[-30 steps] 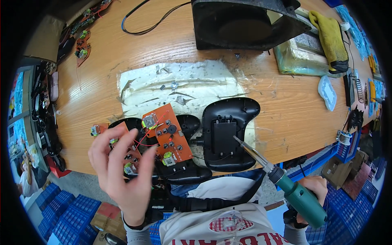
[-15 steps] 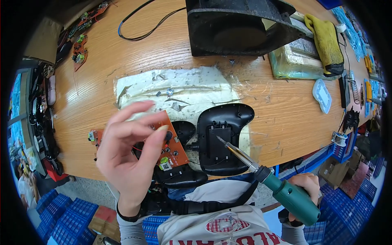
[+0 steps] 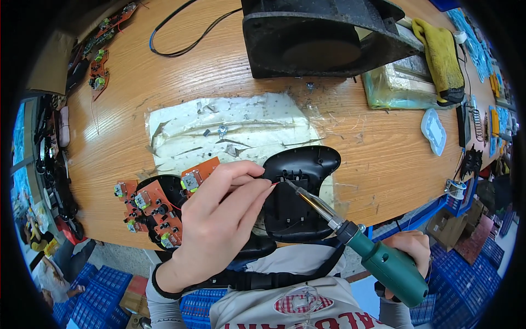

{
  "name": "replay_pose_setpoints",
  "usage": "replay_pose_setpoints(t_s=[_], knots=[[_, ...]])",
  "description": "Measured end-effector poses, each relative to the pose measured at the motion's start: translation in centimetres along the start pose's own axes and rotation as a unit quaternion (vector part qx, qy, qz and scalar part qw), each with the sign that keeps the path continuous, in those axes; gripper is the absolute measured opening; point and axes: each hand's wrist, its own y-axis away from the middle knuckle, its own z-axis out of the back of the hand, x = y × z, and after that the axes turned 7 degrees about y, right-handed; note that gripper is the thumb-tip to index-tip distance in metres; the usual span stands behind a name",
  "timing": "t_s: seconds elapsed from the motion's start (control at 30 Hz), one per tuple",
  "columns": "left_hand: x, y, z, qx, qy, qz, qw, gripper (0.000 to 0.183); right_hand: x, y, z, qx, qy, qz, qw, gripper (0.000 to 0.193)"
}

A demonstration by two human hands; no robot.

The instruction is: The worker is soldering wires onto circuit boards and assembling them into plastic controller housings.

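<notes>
The left forearm (image 3: 164,312) lay at seven o'clock, the back of the left hand (image 3: 219,216) facing up, its fingers (image 3: 235,169) drawn together in a pinch aimed between one and two. At four o'clock the right hand (image 3: 412,245) was curled in a grip, partly hidden, the right forearm (image 3: 395,315) low toward five.

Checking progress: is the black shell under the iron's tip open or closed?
Open: the black shell lies inside-up, its metal contacts uncovered.
</notes>
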Motion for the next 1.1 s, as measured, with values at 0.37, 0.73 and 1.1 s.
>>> replay_pose_setpoints(t_s=[0.37,0.73,1.1], knots=[[-0.3,-0.7,0.0,0.06,-0.118,-0.03,0.991,0.015,0.6,-0.9,0.6,0.048,-0.004,-0.011,0.999,0.036],[-0.3,-0.7,-0.1,0.062,-0.156,-0.037,0.985,0.015,1.4,-2.2,1.2,0.079,0.081,0.016,0.993,0.036],[-0.4,-0.8,-0.1,0.068,-0.164,-0.041,0.983,0.015,2.7,-2.9,2.5,0.117,0.021,-0.06,0.991,0.034]])
